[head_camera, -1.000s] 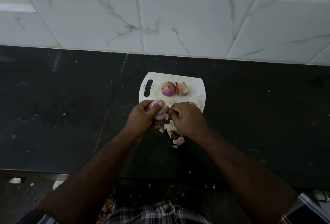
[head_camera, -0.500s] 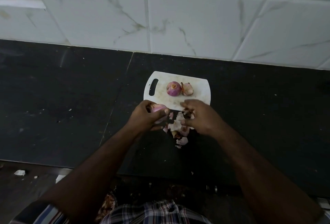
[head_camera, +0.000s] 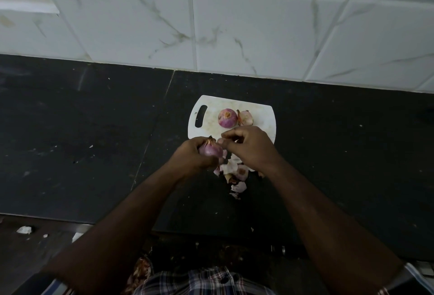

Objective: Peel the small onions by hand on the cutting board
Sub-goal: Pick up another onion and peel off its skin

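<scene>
I see the left hand (head_camera: pixel 196 153) gripping an onion (head_camera: pixel 210 148) over the cutting board's (head_camera: pixel 263 112) near edge, steadying it so the curled right hand (head_camera: pixel 249 145) can pinch its skin.

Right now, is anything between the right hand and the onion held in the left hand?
Nothing visible. The right hand sits directly beside the onion gripped by the left hand, its fingertips close to the skin; contact can't be confirmed.
</scene>
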A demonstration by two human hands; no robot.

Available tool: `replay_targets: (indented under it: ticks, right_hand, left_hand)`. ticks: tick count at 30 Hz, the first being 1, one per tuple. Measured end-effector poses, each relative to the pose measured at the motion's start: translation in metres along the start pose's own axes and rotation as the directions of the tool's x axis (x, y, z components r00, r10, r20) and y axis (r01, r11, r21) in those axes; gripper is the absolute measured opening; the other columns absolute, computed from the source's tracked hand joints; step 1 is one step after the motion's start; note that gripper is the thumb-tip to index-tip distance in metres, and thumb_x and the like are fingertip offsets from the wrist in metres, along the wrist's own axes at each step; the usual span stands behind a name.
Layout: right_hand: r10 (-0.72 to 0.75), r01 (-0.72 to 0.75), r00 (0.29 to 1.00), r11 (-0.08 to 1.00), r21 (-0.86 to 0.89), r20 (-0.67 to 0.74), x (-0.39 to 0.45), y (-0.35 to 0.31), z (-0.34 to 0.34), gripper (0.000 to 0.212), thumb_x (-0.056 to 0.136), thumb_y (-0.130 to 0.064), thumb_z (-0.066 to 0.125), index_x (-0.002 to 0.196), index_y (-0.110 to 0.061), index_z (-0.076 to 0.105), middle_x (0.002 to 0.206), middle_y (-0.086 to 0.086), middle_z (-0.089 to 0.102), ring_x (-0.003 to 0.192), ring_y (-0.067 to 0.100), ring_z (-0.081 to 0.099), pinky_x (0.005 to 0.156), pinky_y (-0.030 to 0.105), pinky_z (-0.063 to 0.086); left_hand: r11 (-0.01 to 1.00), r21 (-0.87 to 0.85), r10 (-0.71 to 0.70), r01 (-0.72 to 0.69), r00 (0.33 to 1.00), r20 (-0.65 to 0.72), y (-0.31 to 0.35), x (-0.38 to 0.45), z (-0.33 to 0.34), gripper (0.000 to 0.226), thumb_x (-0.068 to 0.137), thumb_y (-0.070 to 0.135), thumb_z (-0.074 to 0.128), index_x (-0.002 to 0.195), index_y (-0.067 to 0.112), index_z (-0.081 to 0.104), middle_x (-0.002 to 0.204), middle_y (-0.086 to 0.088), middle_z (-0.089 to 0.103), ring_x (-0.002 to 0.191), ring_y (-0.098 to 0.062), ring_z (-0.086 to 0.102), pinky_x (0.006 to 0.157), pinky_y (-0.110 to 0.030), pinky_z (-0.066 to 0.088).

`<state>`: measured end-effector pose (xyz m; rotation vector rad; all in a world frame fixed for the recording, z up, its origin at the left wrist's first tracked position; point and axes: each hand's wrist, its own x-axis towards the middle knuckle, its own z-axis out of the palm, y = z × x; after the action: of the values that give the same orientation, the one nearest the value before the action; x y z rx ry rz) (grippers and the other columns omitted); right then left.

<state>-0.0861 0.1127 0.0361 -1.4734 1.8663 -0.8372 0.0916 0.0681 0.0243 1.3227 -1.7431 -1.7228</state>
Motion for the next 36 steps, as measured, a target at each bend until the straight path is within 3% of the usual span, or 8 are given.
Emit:
replay_targets:
  ticks: [4,8,14,23,27,29,32,36]
  right_hand:
    - [-0.015,0.015,1.0,1.0,-0.006,0.008,0.005,0.0,0.009,0.023,0.088,-0.033,0.074,0.106,-0.019,0.078,0.094,-0.01,0.075,0.084,0.001,0.066,0.073,0.02,0.049]
    - [-0.029,0.029,0.999,0.999,0.017,-0.024,0.004,-0.001,0.009,0.016,0.087,-0.025,0.074,0.098,-0.016,0.08,0.083,-0.009,0.075,0.074,0.002,0.067,0.066,0.021,0.049]
    - [-0.042,0.032,0.994,0.994,-0.1,-0.099,-0.003,-0.013,0.013,0.015,0.084,-0.021,0.07,0.094,-0.013,0.078,0.077,-0.004,0.071,0.069,0.003,0.064,0.06,0.015,0.044]
    - [-0.071,0.042,0.994,0.95,-0.311,-0.082,-0.006,-0.017,0.014,0.02,0.089,-0.03,0.064,0.097,-0.013,0.068,0.083,0.001,0.065,0.079,0.016,0.059,0.066,0.027,0.043]
    - [-0.149,0.135,0.989,0.933,-0.332,-0.016,-0.007,-0.011,0.011,0.012,0.089,-0.027,0.061,0.087,-0.016,0.058,0.079,-0.001,0.056,0.074,0.015,0.051,0.065,0.029,0.035]
    - [-0.192,0.19,0.981,0.93,-0.316,0.023,-0.007,-0.009,0.009,0.013,0.089,-0.025,0.062,0.085,-0.019,0.051,0.079,0.0,0.054,0.074,0.016,0.048,0.064,0.03,0.031]
    - [-0.262,0.267,0.963,0.906,-0.328,0.062,-0.006,-0.004,0.006,0.011,0.09,-0.021,0.061,0.087,-0.015,0.052,0.081,0.002,0.051,0.075,0.017,0.045,0.061,0.03,0.029]
    - [-0.299,0.325,0.946,0.874,-0.361,0.128,-0.002,0.0,0.003,0.011,0.092,-0.02,0.058,0.089,-0.016,0.049,0.086,0.007,0.053,0.079,0.021,0.048,0.065,0.035,0.036]
  left_hand:
    - [0.976,0.21,0.087,-0.065,0.991,-0.102,-0.001,0.003,0.003,0.035,0.075,0.013,0.086,0.102,0.02,0.065,0.084,0.006,0.07,0.063,0.009,0.063,0.054,-0.008,0.047]
    - [0.953,0.291,0.115,-0.082,0.989,-0.097,-0.001,0.003,0.004,0.035,0.072,0.023,0.089,0.095,0.031,0.064,0.085,0.01,0.07,0.069,0.009,0.063,0.062,-0.016,0.05]
    - [0.904,0.407,0.2,-0.129,0.97,-0.136,0.003,-0.001,0.01,0.026,0.08,0.025,0.082,0.101,0.025,0.067,0.075,0.016,0.067,0.067,0.02,0.058,0.055,-0.005,0.041]
    - [0.886,0.426,0.251,-0.182,0.961,-0.112,0.0,-0.003,0.013,0.027,0.08,0.022,0.081,0.105,0.023,0.07,0.078,0.017,0.067,0.072,0.02,0.058,0.06,-0.002,0.041]
    - [0.912,0.371,0.228,-0.177,0.969,-0.098,-0.002,-0.001,0.01,0.026,0.076,0.023,0.083,0.1,0.025,0.073,0.079,0.012,0.073,0.074,0.009,0.064,0.058,-0.005,0.042]
    - [0.923,0.34,0.213,-0.177,0.975,-0.07,-0.003,-0.001,0.009,0.026,0.075,0.023,0.085,0.098,0.027,0.075,0.08,0.01,0.075,0.073,0.003,0.066,0.06,-0.009,0.045]
    - [0.949,0.269,0.177,-0.164,0.984,-0.024,-0.005,0.002,0.006,0.029,0.073,0.022,0.086,0.098,0.027,0.075,0.084,0.006,0.076,0.08,-0.008,0.071,0.073,-0.029,0.056]
    - [0.972,0.183,0.146,-0.145,0.989,0.011,-0.003,0.002,0.003,0.04,0.064,0.029,0.086,0.102,0.023,0.075,0.093,0.0,0.077,0.092,-0.022,0.073,0.086,-0.047,0.059]
